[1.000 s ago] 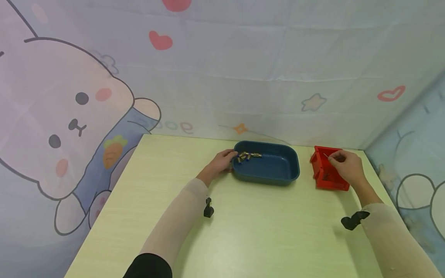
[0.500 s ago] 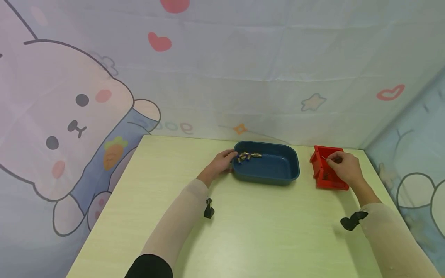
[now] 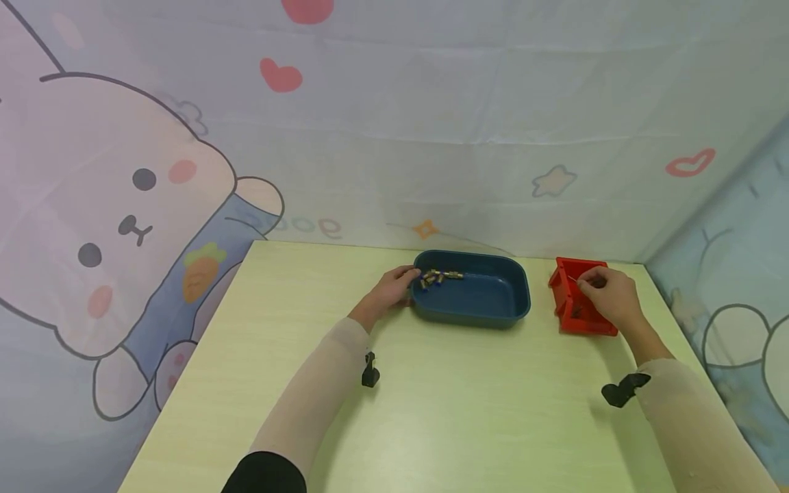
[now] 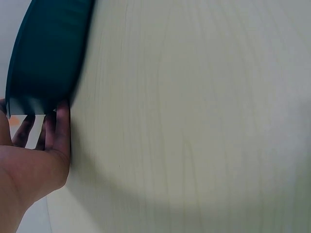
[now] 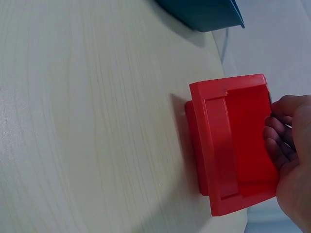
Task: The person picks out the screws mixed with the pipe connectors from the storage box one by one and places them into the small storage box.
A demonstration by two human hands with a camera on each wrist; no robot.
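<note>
At the back of the table, my left hand (image 3: 388, 287) grips the left end of a dark blue plastic basin (image 3: 487, 296). Its thumb lies at the rim and its fingers are against the end wall, as the left wrist view shows. Several small brass fittings with blue parts (image 3: 455, 275) lie at the basin's left side. My right hand (image 3: 611, 296) is over a red plastic bin (image 5: 221, 141), pinching a thin threaded screw (image 5: 270, 98) between thumb and fingertips. Part of the bin's inside is hidden by this hand, but something small and dark (image 3: 577, 311) shows in it.
The pale wooden table (image 3: 468, 411) ends at a printed cloth backdrop (image 3: 401, 137) just behind the basin and bin. A narrow strip of tabletop separates the basin from the bin. A second cloth (image 3: 740, 274) hangs along the right side.
Both hands keep their places at the basin and the bin. The right fingers and the screw have shifted slightly; the head view has drifted a little.
</note>
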